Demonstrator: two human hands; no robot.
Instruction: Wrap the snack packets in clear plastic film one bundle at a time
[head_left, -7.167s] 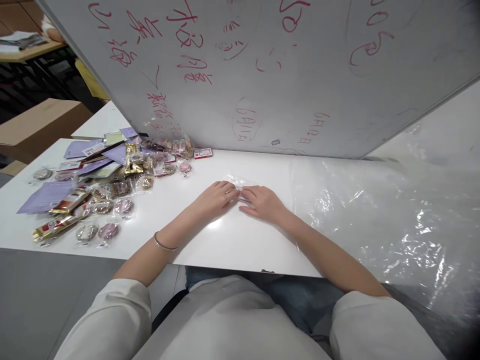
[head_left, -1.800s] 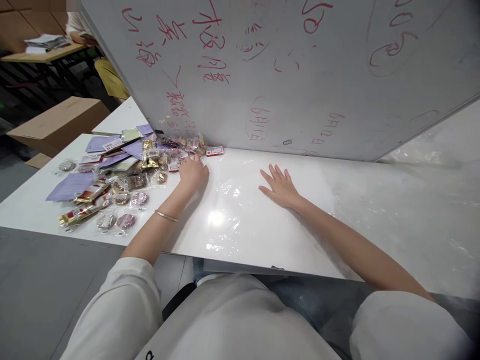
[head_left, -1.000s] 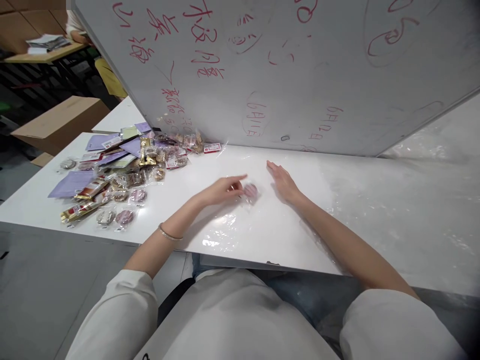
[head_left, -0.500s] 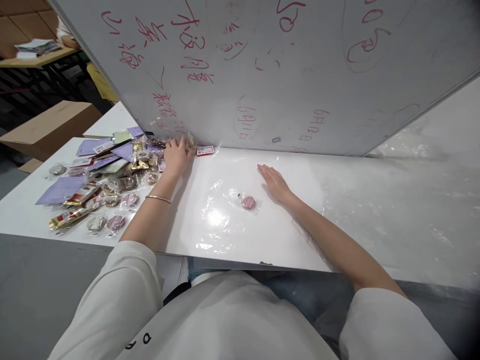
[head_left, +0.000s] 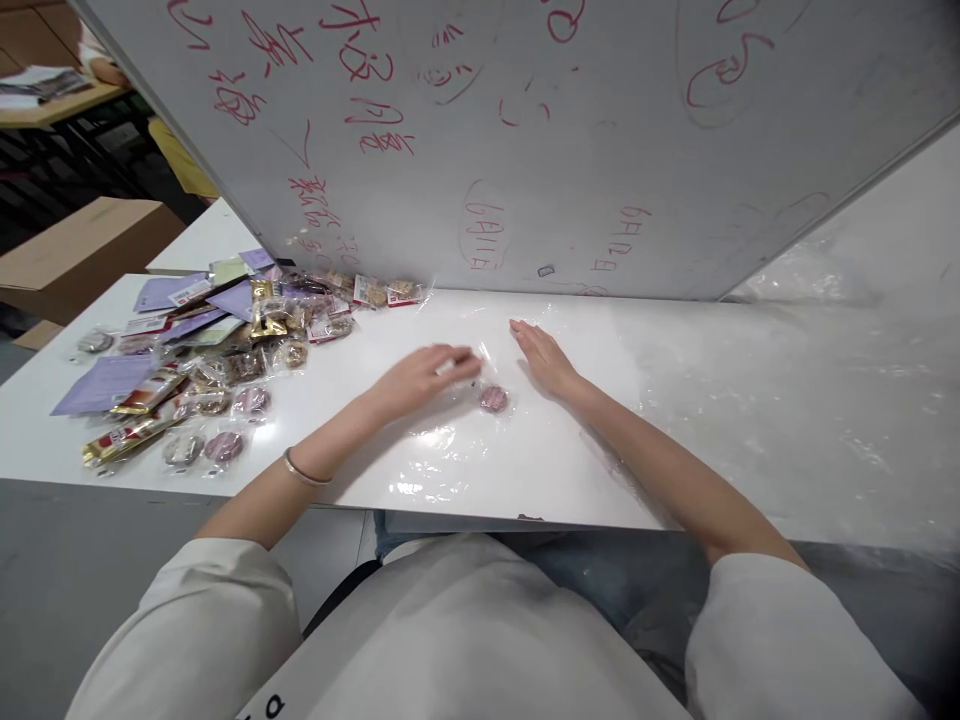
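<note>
A pink round disc in a clear wrapper lies on the white table in front of me. My left hand hovers just left of it, fingers stretched out and slightly blurred, with nothing seen in them. On the other side, my right hand rests open and flat on the clear plastic film, up and right of the disc. Small wrapped snacks lie along the foot of the whiteboard, beyond my left hand.
The whiteboard with red writing stands across the table's back. At left lies a pile with purple packets, gold sachets and wrapped discs. Clear plastic film covers the right side. A cardboard box stands beyond.
My left hand has left the snacks by the whiteboard and come right and nearer, beside the pink disc. The snacks there now show uncovered. My right hand has stayed in place.
</note>
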